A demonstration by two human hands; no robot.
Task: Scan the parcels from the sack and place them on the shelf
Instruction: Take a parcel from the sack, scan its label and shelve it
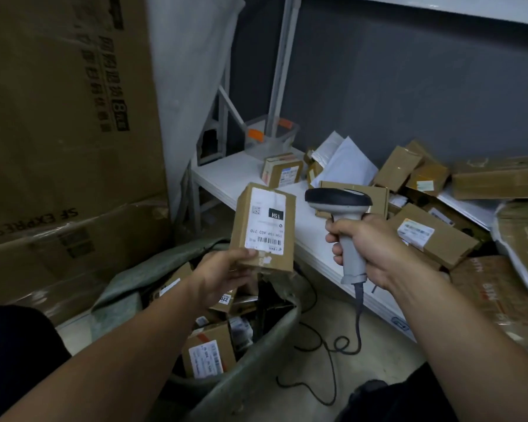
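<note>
Left grip curls round the lower end of a parcel, holding it upright above the sack with its label toward the camera. Right grip is wrapped round the handle of a scanner, whose head sits just beside the parcel's top right corner without touching it.

Tall cartons fill the left, and a grey wall stands behind. A white shelf runs along the wall, strewn with boxes and white mailers. The boxes at the right edge are cut off. The sack gapes open on the floor under the hands, with more packets inside. The scanner's cable loops across the floor. The label's small print is too blurred to read.
</note>
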